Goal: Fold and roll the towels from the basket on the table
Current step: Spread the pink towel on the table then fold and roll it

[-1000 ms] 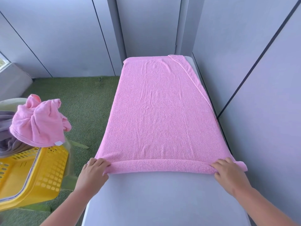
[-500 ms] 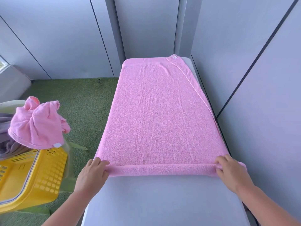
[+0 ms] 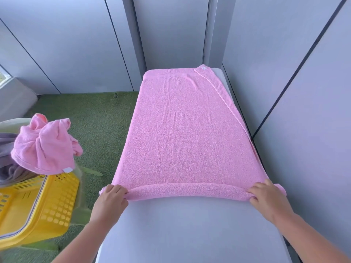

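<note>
A pink towel (image 3: 186, 130) lies flat along the narrow grey table (image 3: 190, 230), folded lengthwise with a diagonal edge down its right side. Its near end is rolled into a thin tube (image 3: 188, 190) across the table. My left hand (image 3: 111, 200) grips the roll's left end. At the other end, my right hand (image 3: 267, 196) holds the roll with fingers curled over it. A yellow basket (image 3: 38, 207) stands at the left on the floor, holding a crumpled pink towel (image 3: 43, 147) and a grey towel (image 3: 9, 168).
Grey wall panels close in the table on the right and at the far end. Green artificial turf (image 3: 98, 120) covers the floor to the left. A white label (image 3: 202, 68) shows at the towel's far right corner.
Both hands have pushed the rolled end a little further away from me, and the roll has grown slightly thicker. The basket has not moved.
</note>
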Demonstrator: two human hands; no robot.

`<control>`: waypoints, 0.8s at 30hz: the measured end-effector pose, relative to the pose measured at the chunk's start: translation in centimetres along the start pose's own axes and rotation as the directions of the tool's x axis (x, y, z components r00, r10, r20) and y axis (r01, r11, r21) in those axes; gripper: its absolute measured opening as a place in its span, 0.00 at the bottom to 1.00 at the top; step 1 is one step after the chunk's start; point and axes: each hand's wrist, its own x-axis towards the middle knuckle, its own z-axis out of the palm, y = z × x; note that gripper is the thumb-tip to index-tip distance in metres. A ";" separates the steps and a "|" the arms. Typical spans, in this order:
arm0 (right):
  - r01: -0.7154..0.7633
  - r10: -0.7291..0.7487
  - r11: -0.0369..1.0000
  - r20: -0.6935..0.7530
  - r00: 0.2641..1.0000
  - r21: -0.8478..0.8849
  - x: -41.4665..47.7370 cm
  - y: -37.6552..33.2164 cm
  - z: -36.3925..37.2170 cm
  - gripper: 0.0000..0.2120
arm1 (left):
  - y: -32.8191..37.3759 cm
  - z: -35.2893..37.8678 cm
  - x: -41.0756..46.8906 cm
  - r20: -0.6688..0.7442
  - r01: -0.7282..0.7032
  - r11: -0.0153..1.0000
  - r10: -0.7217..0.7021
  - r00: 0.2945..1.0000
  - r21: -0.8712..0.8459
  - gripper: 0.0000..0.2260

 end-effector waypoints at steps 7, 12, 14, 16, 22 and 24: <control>-0.031 0.033 0.999 0.134 0.990 -0.015 -0.7 -0.2 -0.8 0.16 | -0.7 -0.9 -0.9 0.021 -0.065 0.991 0.063 0.998 0.115 0.14; -0.104 0.098 0.986 0.052 0.994 0.126 -0.8 -0.6 -0.6 0.09 | -0.6 -0.6 -0.5 0.012 0.044 0.999 -0.044 0.999 0.029 0.05; -0.090 0.091 0.971 0.007 0.996 0.222 -1.0 -0.5 -0.5 0.16 | -0.4 -0.4 -0.6 0.003 0.079 0.996 -0.079 0.997 -0.043 0.07; -0.042 0.041 0.963 0.009 0.999 0.268 -1.2 -0.3 -0.3 0.17 | -0.3 -0.3 -0.9 -0.017 0.068 0.995 -0.069 0.997 -0.066 0.06; 0.033 -0.038 0.989 0.032 0.999 0.145 -1.6 0.7 1.5 0.19 | -0.3 -0.6 -1.6 0.075 -0.043 0.999 0.041 0.996 0.032 0.17; 0.032 -0.032 0.993 -0.010 0.999 0.113 -1.4 0.1 1.1 0.12 | -0.4 -0.4 -1.3 0.046 -0.048 0.997 0.045 0.998 0.068 0.15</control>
